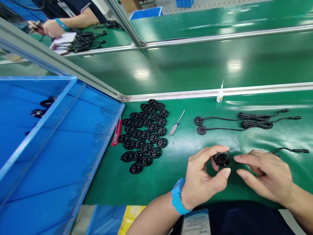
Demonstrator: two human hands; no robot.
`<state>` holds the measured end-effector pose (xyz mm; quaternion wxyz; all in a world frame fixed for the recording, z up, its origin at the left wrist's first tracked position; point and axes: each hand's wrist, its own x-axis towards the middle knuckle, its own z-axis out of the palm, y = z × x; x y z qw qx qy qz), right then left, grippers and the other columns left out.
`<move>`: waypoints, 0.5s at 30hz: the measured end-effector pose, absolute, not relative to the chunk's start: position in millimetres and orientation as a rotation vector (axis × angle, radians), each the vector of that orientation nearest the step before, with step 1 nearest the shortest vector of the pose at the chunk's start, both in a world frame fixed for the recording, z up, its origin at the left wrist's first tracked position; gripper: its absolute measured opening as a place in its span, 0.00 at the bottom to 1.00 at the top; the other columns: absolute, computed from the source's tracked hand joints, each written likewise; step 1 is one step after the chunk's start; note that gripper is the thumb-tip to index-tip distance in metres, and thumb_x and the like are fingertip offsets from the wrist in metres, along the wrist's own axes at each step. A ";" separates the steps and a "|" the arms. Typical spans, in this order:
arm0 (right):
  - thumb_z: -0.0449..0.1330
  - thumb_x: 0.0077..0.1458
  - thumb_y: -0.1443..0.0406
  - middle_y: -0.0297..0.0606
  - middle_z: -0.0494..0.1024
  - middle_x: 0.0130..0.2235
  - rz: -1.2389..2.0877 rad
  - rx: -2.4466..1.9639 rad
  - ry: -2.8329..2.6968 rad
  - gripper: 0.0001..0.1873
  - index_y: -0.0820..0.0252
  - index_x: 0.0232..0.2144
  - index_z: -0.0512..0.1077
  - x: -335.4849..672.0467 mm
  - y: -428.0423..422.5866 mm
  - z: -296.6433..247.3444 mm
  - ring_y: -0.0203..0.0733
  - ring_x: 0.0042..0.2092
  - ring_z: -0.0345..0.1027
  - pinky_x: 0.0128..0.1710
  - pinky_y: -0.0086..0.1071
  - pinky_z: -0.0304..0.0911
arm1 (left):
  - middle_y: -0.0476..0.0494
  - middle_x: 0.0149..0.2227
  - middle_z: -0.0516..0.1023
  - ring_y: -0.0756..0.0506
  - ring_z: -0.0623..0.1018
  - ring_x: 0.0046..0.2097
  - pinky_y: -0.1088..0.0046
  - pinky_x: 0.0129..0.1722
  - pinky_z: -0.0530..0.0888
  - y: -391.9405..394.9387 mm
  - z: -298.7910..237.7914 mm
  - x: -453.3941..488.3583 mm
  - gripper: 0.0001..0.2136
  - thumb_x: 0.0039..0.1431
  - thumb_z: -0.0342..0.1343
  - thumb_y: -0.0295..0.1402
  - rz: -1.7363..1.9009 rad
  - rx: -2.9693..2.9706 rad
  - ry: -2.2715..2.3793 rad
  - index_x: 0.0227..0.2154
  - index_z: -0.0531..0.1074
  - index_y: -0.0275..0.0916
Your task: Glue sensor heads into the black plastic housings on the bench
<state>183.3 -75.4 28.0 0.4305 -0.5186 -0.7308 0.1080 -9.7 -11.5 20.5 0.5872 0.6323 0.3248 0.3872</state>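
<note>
Between the thumb and fingers of my left hand [205,176] is a small round black plastic part [222,159], its hollow, ribbed side facing up. My right hand [267,174] hovers just to the right of it, thumb and index finger apart and not touching the part. From behind my right hand a black cable end [297,150] sticks out; the rest of that cable is hidden. Farther back lie two black cables with coiled bundles [256,124], each joined to a round black disc [201,130] at its left end.
Many similar black round parts [146,133] lie grouped on the green table, beside a screwdriver [177,123] and a red-handled tool [116,132]. A small dropper bottle [220,94] stands near the back rail. Left is a big blue bin [80,130]. Across the frame, a co-worker's hand [53,28] works near cables.
</note>
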 end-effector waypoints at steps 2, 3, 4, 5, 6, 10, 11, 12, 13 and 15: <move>0.61 0.63 0.66 0.25 0.69 0.19 0.266 -1.302 -1.842 0.10 0.59 0.47 0.74 182.1 -74.3 27.0 0.31 0.20 0.61 0.24 0.28 0.61 | 0.47 0.31 0.76 0.50 0.71 0.30 0.74 0.32 0.73 -10.7 21.0 -10.0 0.18 0.57 0.65 0.35 0.880 1.380 0.771 0.51 0.77 0.41; 0.61 0.63 0.66 0.26 0.70 0.20 0.264 -1.301 -1.854 0.09 0.59 0.46 0.74 181.4 -73.7 26.3 0.31 0.20 0.61 0.24 0.28 0.61 | 0.47 0.31 0.76 0.50 0.72 0.30 0.74 0.32 0.73 -10.4 20.9 -10.1 0.19 0.57 0.65 0.36 0.868 1.339 0.778 0.51 0.77 0.41; 0.61 0.64 0.66 0.26 0.72 0.21 0.262 -1.299 -1.866 0.09 0.58 0.46 0.74 180.5 -73.4 25.5 0.31 0.20 0.61 0.24 0.28 0.61 | 0.47 0.31 0.76 0.50 0.72 0.31 0.74 0.33 0.73 -10.1 20.6 -10.3 0.19 0.57 0.65 0.37 0.856 1.305 0.783 0.51 0.77 0.41; 0.60 0.64 0.65 0.27 0.73 0.21 0.257 -1.295 -1.875 0.08 0.58 0.45 0.74 179.5 -73.2 24.4 0.31 0.20 0.61 0.24 0.28 0.61 | 0.47 0.31 0.76 0.49 0.73 0.31 0.73 0.33 0.73 -9.9 20.2 -10.5 0.19 0.57 0.66 0.38 0.848 1.278 0.785 0.51 0.77 0.40; 0.60 0.64 0.65 0.27 0.73 0.22 0.251 -1.288 -1.881 0.08 0.58 0.45 0.74 178.4 -73.2 23.0 0.31 0.20 0.62 0.23 0.28 0.60 | 0.46 0.32 0.76 0.49 0.73 0.31 0.73 0.33 0.74 -9.9 19.8 -10.6 0.20 0.57 0.66 0.39 0.845 1.258 0.786 0.51 0.77 0.40; 0.61 0.63 0.66 0.28 0.74 0.24 0.234 -1.267 -1.876 0.07 0.58 0.43 0.75 174.1 -75.2 15.5 0.32 0.22 0.64 0.26 0.29 0.61 | 0.45 0.35 0.77 0.49 0.74 0.32 0.73 0.34 0.74 -11.7 18.4 -10.9 0.20 0.57 0.66 0.40 0.864 1.241 0.786 0.51 0.77 0.40; 0.61 0.63 0.66 0.29 0.75 0.25 0.240 -1.261 -1.871 0.07 0.58 0.43 0.75 173.2 -75.8 13.7 0.33 0.24 0.65 0.27 0.29 0.62 | 0.45 0.35 0.78 0.49 0.74 0.33 0.73 0.34 0.74 -12.5 18.1 -10.9 0.20 0.57 0.66 0.40 0.877 1.252 0.786 0.51 0.77 0.41; 0.61 0.62 0.67 0.30 0.75 0.26 0.252 -1.256 -1.866 0.07 0.58 0.43 0.76 172.3 -76.3 12.1 0.33 0.25 0.66 0.29 0.30 0.63 | 0.45 0.35 0.78 0.49 0.74 0.33 0.74 0.34 0.75 -13.4 17.7 -11.0 0.20 0.57 0.66 0.39 0.894 1.268 0.783 0.51 0.77 0.41; 0.62 0.62 0.67 0.31 0.76 0.27 0.263 -1.250 -1.861 0.07 0.58 0.43 0.76 171.5 -76.7 11.0 0.34 0.27 0.67 0.30 0.31 0.64 | 0.45 0.35 0.78 0.49 0.74 0.33 0.74 0.35 0.75 -14.3 17.3 -11.2 0.19 0.57 0.66 0.39 0.913 1.284 0.777 0.51 0.77 0.41; 0.62 0.62 0.68 0.32 0.76 0.27 0.277 -1.241 -1.846 0.07 0.58 0.43 0.77 170.2 -77.0 9.8 0.36 0.29 0.68 0.33 0.33 0.65 | 0.45 0.36 0.79 0.49 0.75 0.33 0.74 0.35 0.75 -15.8 16.3 -11.5 0.19 0.58 0.66 0.38 0.946 1.310 0.760 0.51 0.77 0.41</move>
